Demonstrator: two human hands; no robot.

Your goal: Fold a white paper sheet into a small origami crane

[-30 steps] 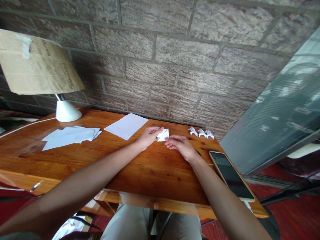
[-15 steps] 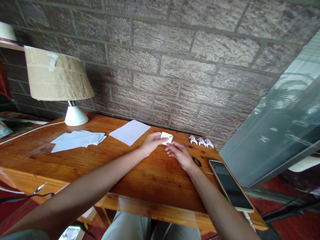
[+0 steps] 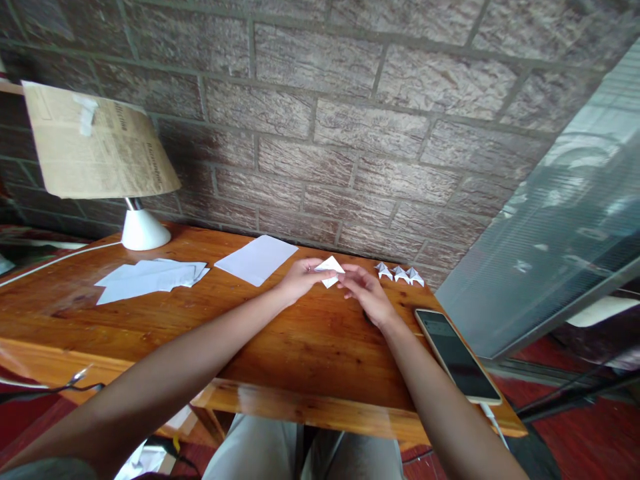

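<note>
A small folded white paper piece (image 3: 329, 269) is held just above the wooden table (image 3: 310, 347), near its far edge. My left hand (image 3: 299, 278) pinches its left side. My right hand (image 3: 367, 291) grips its right side with the fingertips. Both arms reach forward from the near edge. Three small finished folded paper shapes (image 3: 401, 273) sit in a row just right of my hands, close to the brick wall.
A flat white sheet (image 3: 257, 259) and a spread pile of white sheets (image 3: 150, 278) lie to the left. A lamp (image 3: 100, 157) with a newspaper shade stands far left. A phone (image 3: 456, 355) lies at the table's right edge. Glass panel at right.
The folded paper went from lying flat on the table to being lifted and turned between both hands. My right hand moved up onto it, covering the scissors seen a moment earlier.
</note>
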